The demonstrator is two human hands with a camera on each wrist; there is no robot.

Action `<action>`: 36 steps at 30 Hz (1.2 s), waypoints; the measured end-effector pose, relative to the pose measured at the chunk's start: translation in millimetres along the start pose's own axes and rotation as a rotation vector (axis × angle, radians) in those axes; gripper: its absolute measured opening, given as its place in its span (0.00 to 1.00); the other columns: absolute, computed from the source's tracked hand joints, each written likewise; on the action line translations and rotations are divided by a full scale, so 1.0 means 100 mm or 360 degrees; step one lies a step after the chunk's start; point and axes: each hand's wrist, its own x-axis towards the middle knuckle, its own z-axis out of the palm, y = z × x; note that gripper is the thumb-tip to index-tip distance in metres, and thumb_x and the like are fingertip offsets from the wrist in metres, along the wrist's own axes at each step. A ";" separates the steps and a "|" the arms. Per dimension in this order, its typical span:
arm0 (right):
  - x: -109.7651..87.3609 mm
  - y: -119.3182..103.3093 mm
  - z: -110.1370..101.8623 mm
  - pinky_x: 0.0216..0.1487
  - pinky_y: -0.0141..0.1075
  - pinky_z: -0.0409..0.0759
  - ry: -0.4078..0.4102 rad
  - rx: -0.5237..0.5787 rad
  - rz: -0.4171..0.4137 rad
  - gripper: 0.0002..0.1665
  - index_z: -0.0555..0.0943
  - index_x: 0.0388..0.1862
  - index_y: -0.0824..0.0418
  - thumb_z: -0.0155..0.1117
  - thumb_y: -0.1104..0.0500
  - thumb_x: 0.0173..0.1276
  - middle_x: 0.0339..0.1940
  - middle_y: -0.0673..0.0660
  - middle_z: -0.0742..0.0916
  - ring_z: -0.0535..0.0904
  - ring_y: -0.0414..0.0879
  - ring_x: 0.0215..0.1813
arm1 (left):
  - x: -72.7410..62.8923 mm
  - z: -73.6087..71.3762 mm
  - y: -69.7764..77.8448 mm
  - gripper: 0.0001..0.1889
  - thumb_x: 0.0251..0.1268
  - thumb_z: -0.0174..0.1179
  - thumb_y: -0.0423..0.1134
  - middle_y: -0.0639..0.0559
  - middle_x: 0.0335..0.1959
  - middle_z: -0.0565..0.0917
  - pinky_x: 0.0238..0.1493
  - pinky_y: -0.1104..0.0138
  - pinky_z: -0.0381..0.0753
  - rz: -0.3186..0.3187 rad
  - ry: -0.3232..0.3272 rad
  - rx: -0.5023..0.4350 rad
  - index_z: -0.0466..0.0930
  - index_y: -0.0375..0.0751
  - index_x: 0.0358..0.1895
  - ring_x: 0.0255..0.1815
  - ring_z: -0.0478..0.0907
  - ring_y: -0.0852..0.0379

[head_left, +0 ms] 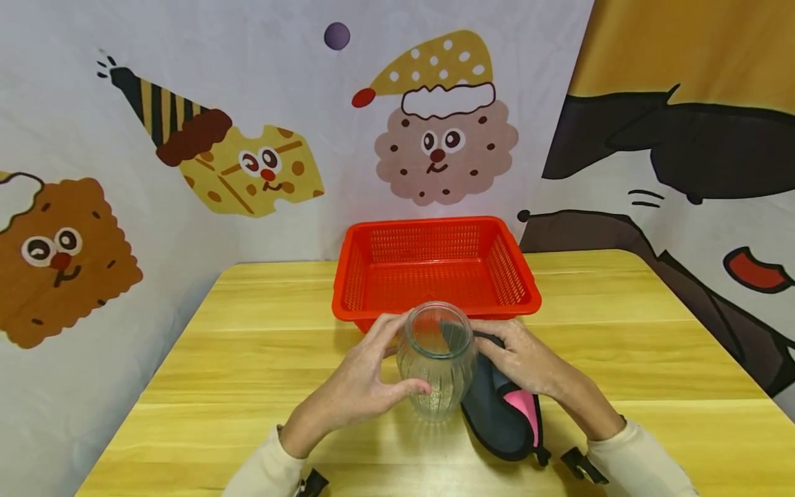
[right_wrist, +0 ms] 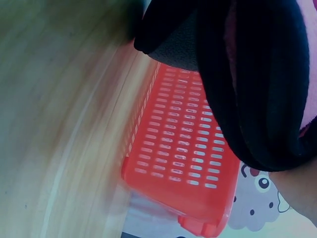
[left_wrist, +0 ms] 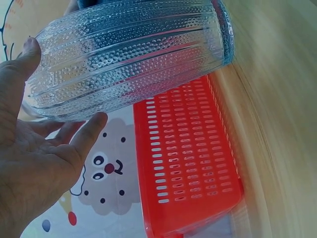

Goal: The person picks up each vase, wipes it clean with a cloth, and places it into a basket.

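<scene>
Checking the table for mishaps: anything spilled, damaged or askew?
Nothing stands out: the glass jar and red basket are upright, with no visible spill or damage. The dark pink-lined item slants, but the right hand holds it.

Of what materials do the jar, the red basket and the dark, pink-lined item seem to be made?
Jar: probably glass, clear and glossy, with a ribbed, dimpled surface.
Red basket: likely moulded plastic; slotted walls, slight sheen.
Dark item: apparently fabric, matte, with bound edges; pink lining looks fleecy, exact fibre unclear.
</scene>
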 end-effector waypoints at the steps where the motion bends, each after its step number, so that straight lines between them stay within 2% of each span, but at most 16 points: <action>1: 0.00 0.00 0.00 0.63 0.49 0.77 0.0000 0.0000 0.0000 0.22 0.82 0.66 0.53 0.59 0.65 0.76 0.60 0.44 0.85 0.80 0.43 0.61 | 0.00 0.00 0.00 0.50 0.56 0.78 0.45 0.50 0.65 0.69 0.63 0.60 0.76 -0.0003 -0.0001 0.0002 0.57 0.54 0.80 0.67 0.71 0.54; 8: 0.00 0.01 0.00 0.63 0.48 0.77 -0.0002 -0.0012 -0.0007 0.23 0.83 0.64 0.54 0.58 0.67 0.74 0.58 0.44 0.85 0.80 0.43 0.60 | -0.02 0.01 0.00 0.52 0.57 0.77 0.46 0.51 0.67 0.69 0.64 0.59 0.75 -0.0024 0.0001 0.0069 0.54 0.53 0.81 0.66 0.70 0.58; 14: 0.00 0.03 0.01 0.62 0.45 0.78 -0.0008 -0.0001 -0.0012 0.23 0.83 0.64 0.53 0.58 0.68 0.74 0.57 0.43 0.86 0.81 0.42 0.58 | -0.02 0.02 0.00 0.53 0.56 0.78 0.46 0.53 0.72 0.66 0.65 0.57 0.74 -0.0073 0.0004 0.0009 0.50 0.57 0.81 0.71 0.65 0.59; 23: -0.03 0.06 0.03 0.61 0.44 0.79 -0.0036 -0.0005 0.0007 0.22 0.83 0.65 0.54 0.57 0.66 0.75 0.57 0.43 0.85 0.81 0.42 0.58 | -0.01 0.03 -0.01 0.48 0.57 0.77 0.43 0.49 0.69 0.70 0.65 0.57 0.74 0.0035 -0.0001 -0.0052 0.56 0.51 0.77 0.70 0.69 0.52; 36: -0.01 0.06 0.04 0.58 0.44 0.81 -0.0052 -0.0090 0.0000 0.22 0.85 0.61 0.52 0.56 0.68 0.73 0.53 0.41 0.86 0.82 0.39 0.54 | -0.01 0.01 -0.02 0.47 0.58 0.77 0.41 0.49 0.69 0.69 0.66 0.56 0.72 0.0026 -0.0014 -0.0143 0.57 0.48 0.77 0.70 0.68 0.52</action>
